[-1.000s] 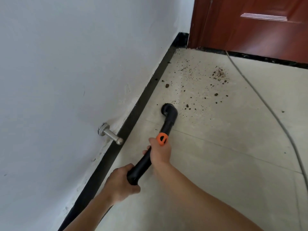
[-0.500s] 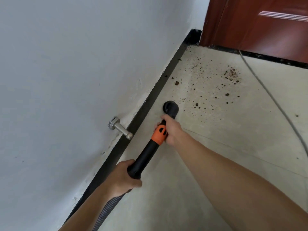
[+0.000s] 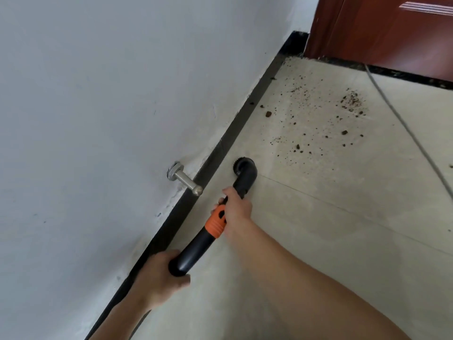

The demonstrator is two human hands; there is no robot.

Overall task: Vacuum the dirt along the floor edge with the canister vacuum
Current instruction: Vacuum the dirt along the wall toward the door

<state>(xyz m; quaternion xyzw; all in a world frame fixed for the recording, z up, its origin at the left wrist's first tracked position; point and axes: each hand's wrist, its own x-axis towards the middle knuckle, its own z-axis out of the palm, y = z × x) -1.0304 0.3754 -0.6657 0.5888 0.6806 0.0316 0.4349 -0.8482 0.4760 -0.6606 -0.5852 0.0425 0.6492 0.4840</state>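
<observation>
Gripping the orange-collared black plastic vacuum wand [image 3: 193, 251], right hand [image 3: 236, 209] curls at two o'clock from the equally curled left hand [image 3: 159, 278].

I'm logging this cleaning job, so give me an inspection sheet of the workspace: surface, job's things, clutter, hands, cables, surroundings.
Surface: pale tiled floor; dirt crumbs scattered ahead of the nozzle, toward the door.
Job's things: black vacuum wand with orange collar; round brush nozzle down at the floor beside the baseboard, short of the dirt.
Clutter: nothing seen.
Hands: left hand grips the wand's rear end; right hand grips it just ahead of the collar.
Cables: grey cord lies across the floor from the door.
Surroundings: white wall, black baseboard, metal door stop, brown door.
</observation>
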